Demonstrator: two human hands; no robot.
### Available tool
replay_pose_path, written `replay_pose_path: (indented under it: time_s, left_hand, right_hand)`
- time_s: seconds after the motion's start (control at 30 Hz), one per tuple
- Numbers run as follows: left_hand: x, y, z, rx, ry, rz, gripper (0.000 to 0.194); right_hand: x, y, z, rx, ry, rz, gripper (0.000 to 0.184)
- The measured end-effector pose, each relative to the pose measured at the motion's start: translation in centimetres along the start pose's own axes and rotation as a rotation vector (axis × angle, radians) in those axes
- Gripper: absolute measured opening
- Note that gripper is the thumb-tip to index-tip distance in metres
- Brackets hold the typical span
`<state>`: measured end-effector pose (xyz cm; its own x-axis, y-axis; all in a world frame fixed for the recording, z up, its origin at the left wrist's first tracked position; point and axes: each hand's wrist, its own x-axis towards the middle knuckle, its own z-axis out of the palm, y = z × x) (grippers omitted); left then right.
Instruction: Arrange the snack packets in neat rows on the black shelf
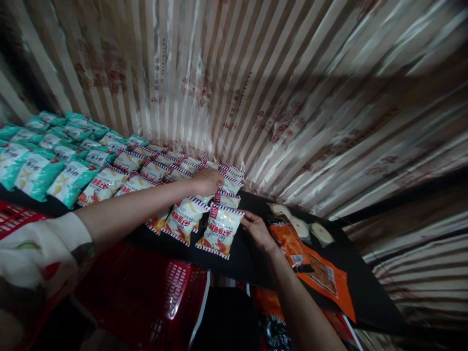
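Rows of white snack bags (141,183) with red-and-blue striped edges stand on a black table. My left hand (207,181) reaches in among them, its fingers curled at the top of a snack bag in a row behind the front one; the fingertips are partly hidden. My right hand (257,230) pinches the upper right edge of the front-right snack bag (220,231), which stands tilted back. Just left of that bag is another white snack bag (185,222), touched by neither hand.
Teal snack bags (38,173) fill the table's left part. Orange packets (288,243) and round pale pieces in clear wrap (321,234) lie to the right. A red plastic basket (146,297) is below the front edge. A striped curtain (234,87) hangs behind.
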<state>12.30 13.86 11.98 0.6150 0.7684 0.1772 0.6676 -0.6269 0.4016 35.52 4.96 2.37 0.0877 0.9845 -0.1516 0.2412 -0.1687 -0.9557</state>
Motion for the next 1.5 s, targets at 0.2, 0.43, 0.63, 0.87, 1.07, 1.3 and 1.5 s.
replay_pose_path:
  time_s: [0.2,0.43,0.63,0.87,1.07,1.3,1.5]
  left_hand:
    - [-0.4,-0.3,0.2,0.024,-0.024,0.058,0.031]
    - [-0.5,-0.8,0.7,0.134,-0.066,0.172,0.034]
    - [-0.7,-0.5,0.7,0.172,-0.13,0.142,0.032]
    - [-0.8,-0.5,0.8,0.173,-0.126,0.134,0.034]
    - [-1.0,-0.8,1.0,0.148,-0.097,0.147,0.033]
    - [-1.2,-0.9,0.5,0.129,-0.084,0.129,0.034]
    - [-1.2,-1.2,0.5,0.118,-0.043,0.132,0.033]
  right_hand:
    - [0.2,0.0,0.7,0.024,-0.068,-0.01,0.038]
    - [0.0,-0.1,0.3,0.014,-0.077,0.002,0.043]
    - [-0.7,-1.2,0.9,0.018,-0.177,-0.007,0.039]
    - [-0.9,-2.1,1.8,0.08,-0.2,0.007,0.037]
    - [-0.6,-1.2,2.3,0.117,-0.186,-0.001,0.038]
    - [-0.9,-0.9,3.2,0.165,-0.075,-0.019,0.032]
    - [-1.0,-1.0,4.3,0.125,-0.026,-0.034,0.028]
